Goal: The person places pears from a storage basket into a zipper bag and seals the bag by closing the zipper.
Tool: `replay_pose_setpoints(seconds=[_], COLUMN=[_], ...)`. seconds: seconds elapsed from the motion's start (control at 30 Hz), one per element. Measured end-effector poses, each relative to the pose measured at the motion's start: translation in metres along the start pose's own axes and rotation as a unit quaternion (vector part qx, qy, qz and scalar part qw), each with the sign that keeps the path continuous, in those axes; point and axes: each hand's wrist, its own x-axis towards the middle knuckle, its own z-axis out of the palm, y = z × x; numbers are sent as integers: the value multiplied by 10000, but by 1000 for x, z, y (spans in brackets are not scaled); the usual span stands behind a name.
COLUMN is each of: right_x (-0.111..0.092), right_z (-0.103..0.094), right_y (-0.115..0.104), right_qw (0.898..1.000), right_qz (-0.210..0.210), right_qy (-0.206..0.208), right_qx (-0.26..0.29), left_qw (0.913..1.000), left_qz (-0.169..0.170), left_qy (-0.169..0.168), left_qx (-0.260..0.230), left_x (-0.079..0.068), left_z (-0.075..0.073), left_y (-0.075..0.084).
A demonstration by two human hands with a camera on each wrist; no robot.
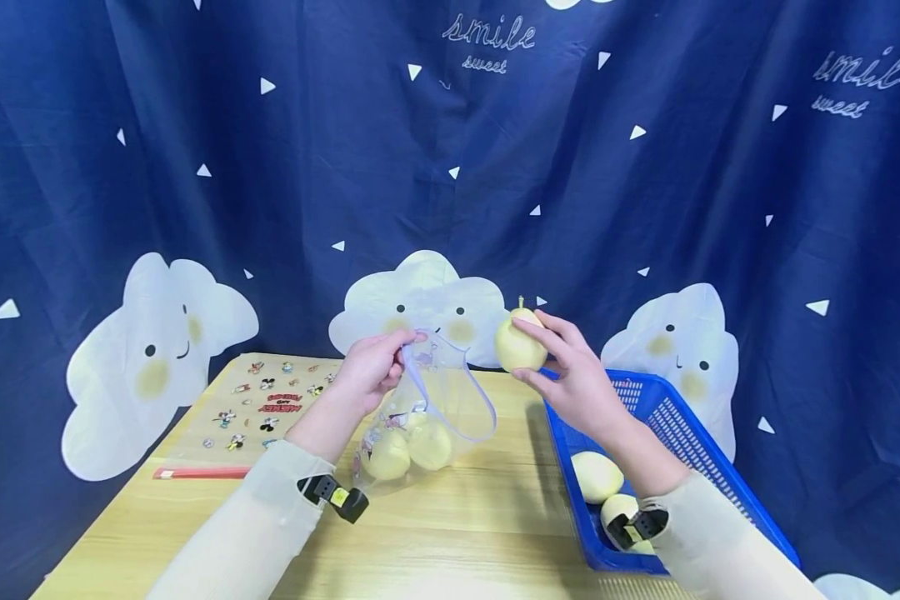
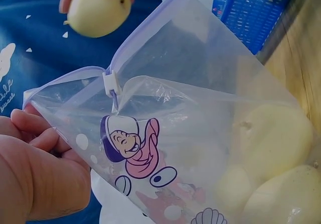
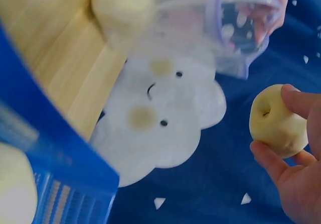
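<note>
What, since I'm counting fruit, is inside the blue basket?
In the blue basket, one pale fruit lies in view, and a second fruit is partly covered by the wrist camera. Anything else behind that camera or the right forearm cannot be seen.

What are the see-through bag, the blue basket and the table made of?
The bag looks like thin, glossy plastic: pears show through it and its creases shine. The basket seems to be hard plastic, smooth and slightly shiny, with neat rows of holes. The table looks like smooth pale wood because of its grain lines, but it could be a wood-look covering.
</note>
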Motion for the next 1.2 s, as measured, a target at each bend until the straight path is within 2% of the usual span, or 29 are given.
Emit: replay_pose_setpoints(seconds=[0.13, 0.33, 0.47, 0.57, 0.67, 0.73, 0.83, 0.97, 1.03, 1.2], right_x=[1, 2, 3, 5, 6, 5, 3, -3, -6, -10], right_z=[10, 29, 41, 49, 56, 59, 58, 56, 57, 69], right_y=[-15, -29, -33, -35, -36, -36, -38, -44, -48, -60], right_qw=[9994, 9962, 9949, 9902, 9842, 9829, 9876, 9949, 9961, 9937], right_qz=[-186, -363, -536, -885, -1227, -1303, -1057, -443, -223, 123], right_qy=[-172, -653, -856, -935, -882, -785, -562, -453, -509, -949], right_qx=[236, 458, 32, -542, -926, -1038, -1014, -779, -686, -577], left_qw=[10000, 10000, 10000, 9999, 9996, 9991, 9985, 9980, 9979, 9980], left_qz=[27, 45, 64, 92, 120, 136, 119, 59, 32, -19], left_qy=[-15, -29, 6, 92, 223, 330, 449, 518, 534, 547], left_qx=[-25, -9, -32, -76, -155, -211, -296, -353, -352, -325], left_x=[-1, -2, -1, 0, 1, 2, 2, 2, 2, 2], left_z=[0, 1, 1, 0, 0, -1, -1, -3, -4, -6], left_y=[1, 1, 1, 2, 2, 2, 1, 2, 2, 0])
